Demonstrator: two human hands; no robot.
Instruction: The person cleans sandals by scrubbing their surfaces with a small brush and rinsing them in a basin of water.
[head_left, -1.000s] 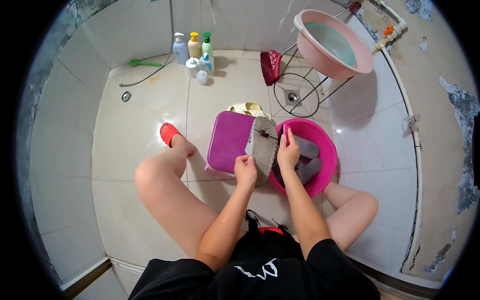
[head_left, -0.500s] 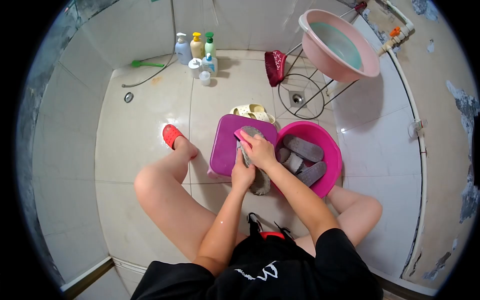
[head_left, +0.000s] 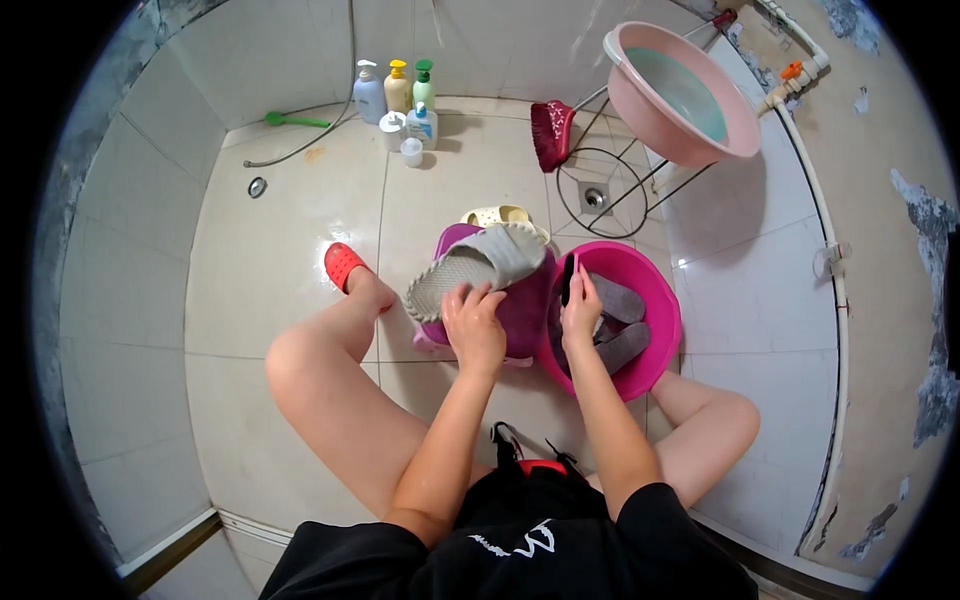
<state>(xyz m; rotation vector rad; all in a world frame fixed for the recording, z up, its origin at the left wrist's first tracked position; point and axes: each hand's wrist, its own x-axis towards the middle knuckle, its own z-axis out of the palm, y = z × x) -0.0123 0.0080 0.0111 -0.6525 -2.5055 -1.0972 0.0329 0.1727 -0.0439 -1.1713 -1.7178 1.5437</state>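
Note:
My left hand (head_left: 474, 325) grips a grey slipper (head_left: 478, 264) and holds it sideways above a purple plastic stool (head_left: 525, 305). My right hand (head_left: 580, 308) is closed on a dark scrubbing brush (head_left: 567, 280) at the left rim of a magenta basin (head_left: 655, 345). More grey slippers (head_left: 615, 320) lie inside that basin, partly behind my right hand.
A pale slipper pair (head_left: 497, 215) lies behind the stool. A pink basin (head_left: 672, 90) rests on a wire stand (head_left: 600, 185) over a floor drain. Several bottles (head_left: 400, 100) and a maroon brush (head_left: 550, 130) stand by the far wall. My foot wears a red clog (head_left: 342, 264).
The grey slipper has been turned and swung left over the stool in my left hand. My right hand has come off the slipper and moved right to the magenta basin's rim.

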